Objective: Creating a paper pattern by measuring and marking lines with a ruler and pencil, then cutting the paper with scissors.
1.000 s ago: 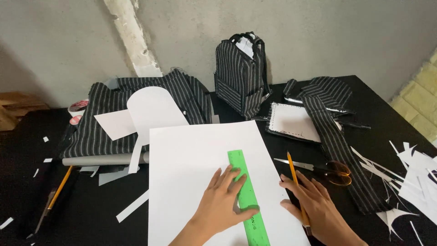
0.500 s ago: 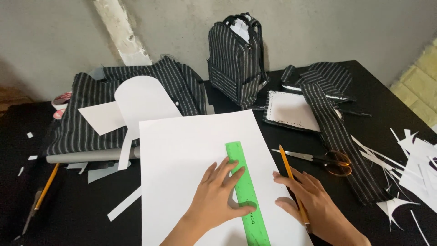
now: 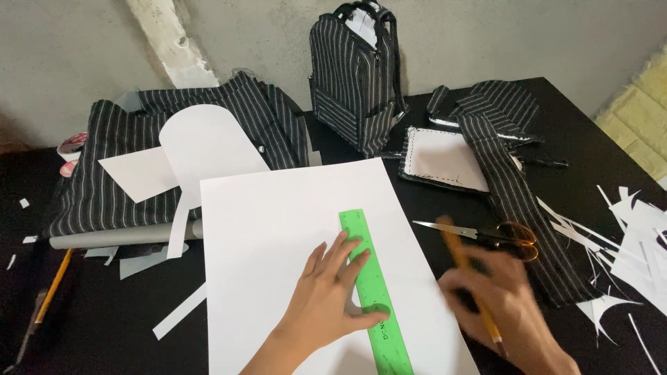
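Paper sheet (image 3: pixel 278 243): large, light and floppy, lying flat at the desk's (image 3: pixel 590 139) near edge; best pinned from above.
Ruler (image 3: pixel 372 292): thin, stiff, probably slippery plastic on the sheet's right half.
Left hand (image 3: pixel 326 302): fingers spread, pressing the ruler flat, gripping nothing.
Right hand (image 3: pixel 504 302): blurred, clenched around a pencil (image 3: pixel 469 285), just right of the ruler.

Left hand (image 3: pixel 326 298) presses green ruler (image 3: pixel 374 292) onto white paper (image 3: pixel 278 222); right hand (image 3: pixel 511 305) holds pencil (image 3: pixel 469 285).
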